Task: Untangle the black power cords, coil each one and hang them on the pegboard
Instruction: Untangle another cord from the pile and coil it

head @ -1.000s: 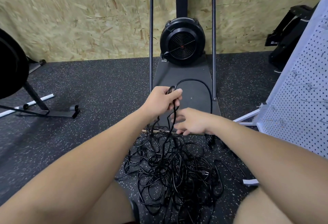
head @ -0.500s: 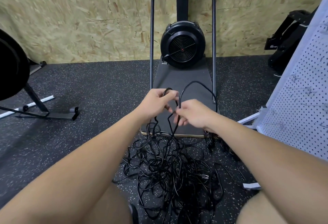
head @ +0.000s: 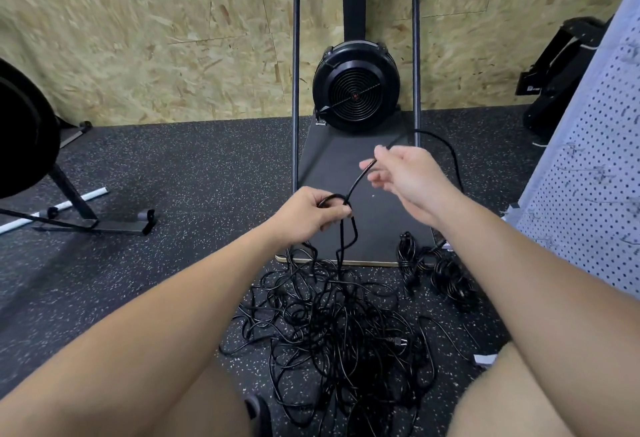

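Cord [head: 358, 178] runs from your left hand [head: 308, 213], which grips a small loop, up to your right hand [head: 403, 173], which pinches it. Below your grip lies the tangle [head: 339, 329]. Pull slowly, make even loops.

hands: 2 (left hand [head: 306, 213], right hand [head: 407, 177]) | tangled cord pile [head: 339, 329]: 1 | coiled cord bundles [head: 433, 270]: 2 | pegboard [head: 595, 173]: 1 | fan machine [head: 355, 85]: 1

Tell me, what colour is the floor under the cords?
Dark grey floor with pale speckles, seen from the head view.
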`<state>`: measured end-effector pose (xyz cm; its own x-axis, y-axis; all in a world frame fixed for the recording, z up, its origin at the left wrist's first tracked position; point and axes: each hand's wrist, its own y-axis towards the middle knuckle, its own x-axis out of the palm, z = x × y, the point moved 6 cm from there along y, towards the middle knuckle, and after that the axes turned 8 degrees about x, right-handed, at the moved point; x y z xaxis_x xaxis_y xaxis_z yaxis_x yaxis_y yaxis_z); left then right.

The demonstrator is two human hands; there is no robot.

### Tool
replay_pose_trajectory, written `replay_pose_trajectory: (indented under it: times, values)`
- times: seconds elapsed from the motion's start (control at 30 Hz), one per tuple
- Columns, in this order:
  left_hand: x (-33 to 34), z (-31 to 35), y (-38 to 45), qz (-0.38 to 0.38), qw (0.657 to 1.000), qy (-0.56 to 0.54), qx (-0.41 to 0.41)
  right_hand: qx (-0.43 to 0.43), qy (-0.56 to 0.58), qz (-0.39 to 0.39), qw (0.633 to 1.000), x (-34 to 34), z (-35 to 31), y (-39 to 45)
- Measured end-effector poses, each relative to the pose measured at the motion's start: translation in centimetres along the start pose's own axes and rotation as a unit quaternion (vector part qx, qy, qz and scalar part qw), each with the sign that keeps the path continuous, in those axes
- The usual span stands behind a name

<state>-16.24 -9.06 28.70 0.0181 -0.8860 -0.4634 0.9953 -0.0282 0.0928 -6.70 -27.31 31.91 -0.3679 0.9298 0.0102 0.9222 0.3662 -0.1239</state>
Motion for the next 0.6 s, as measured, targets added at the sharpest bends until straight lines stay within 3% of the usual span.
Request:
replay_pose_trajectory:
  times: [0.1, 0.23, 0.37, 0.6]
  values:
    - [-1.0, 0.7, 0.5, 0.062, 0.998, -0.031, 0.011, 0.034, -0.169, -0.032, 0.984, 0.4, 1.9, -0.8]
    - [-0.7, 1.8, 1.2, 0.087, 0.992, -0.082, 0.033, 0.078, -0.306, -0.168, 0.934, 3.3, 5.0, -2.7]
    - [-0.5, 2.3, 1.9, 0.113, 0.981, -0.154, 0.037, 0.092, -0.323, -0.211, 0.918, 5.0, 6.9, -2.9]
    - [-1.0, 2.1, 2.0, 0.118, 0.980, -0.160, 0.028, 0.062, -0.335, -0.170, 0.925, 4.4, 6.3, -2.2]
